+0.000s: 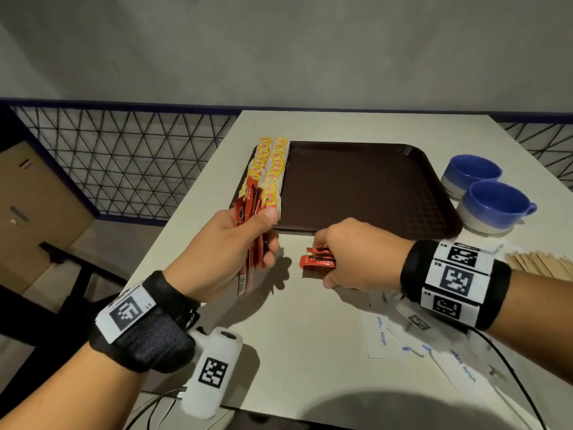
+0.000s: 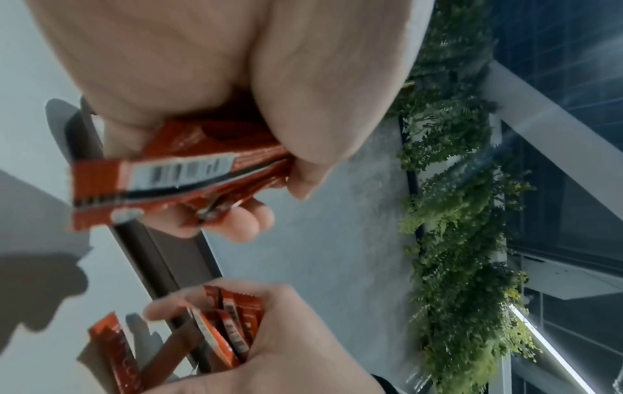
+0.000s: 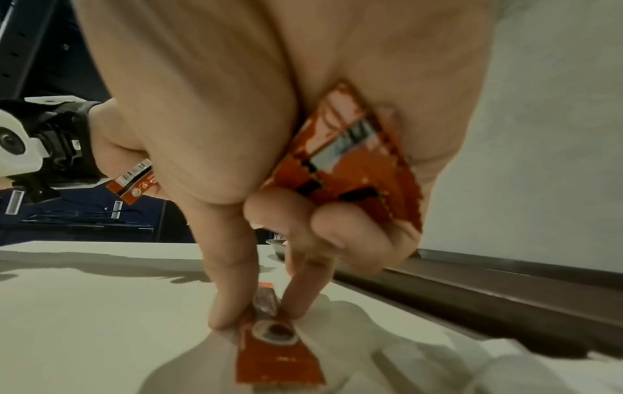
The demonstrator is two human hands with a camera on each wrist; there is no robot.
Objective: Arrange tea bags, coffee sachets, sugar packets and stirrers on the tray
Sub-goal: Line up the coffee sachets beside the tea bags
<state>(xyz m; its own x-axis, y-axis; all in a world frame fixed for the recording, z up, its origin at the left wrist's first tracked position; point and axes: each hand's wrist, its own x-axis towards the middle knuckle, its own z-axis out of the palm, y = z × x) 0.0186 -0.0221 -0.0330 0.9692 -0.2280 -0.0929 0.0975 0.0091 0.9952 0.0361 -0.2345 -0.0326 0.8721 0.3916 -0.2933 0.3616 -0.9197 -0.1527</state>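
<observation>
Right hand [image 1: 350, 256] already holds several coffee sachets and pinches one more sachet [image 3: 269, 338] lying flat on the table [image 1: 279, 336], directly under thumb and forefinger. Left hand [image 1: 223, 252] grips a sachet bundle [image 1: 251, 212], long axis toward 12 o'clock. The tray [image 1: 356, 187] lies at 12 o'clock, nearer the left hand.

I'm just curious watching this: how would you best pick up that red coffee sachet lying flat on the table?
Pinch the coffee sachet by its two long edges, coming straight down from above. It lies flat and narrow on the table, so only the sides offer purchase; the right hand already has its thumb and a fingertip there.
</observation>
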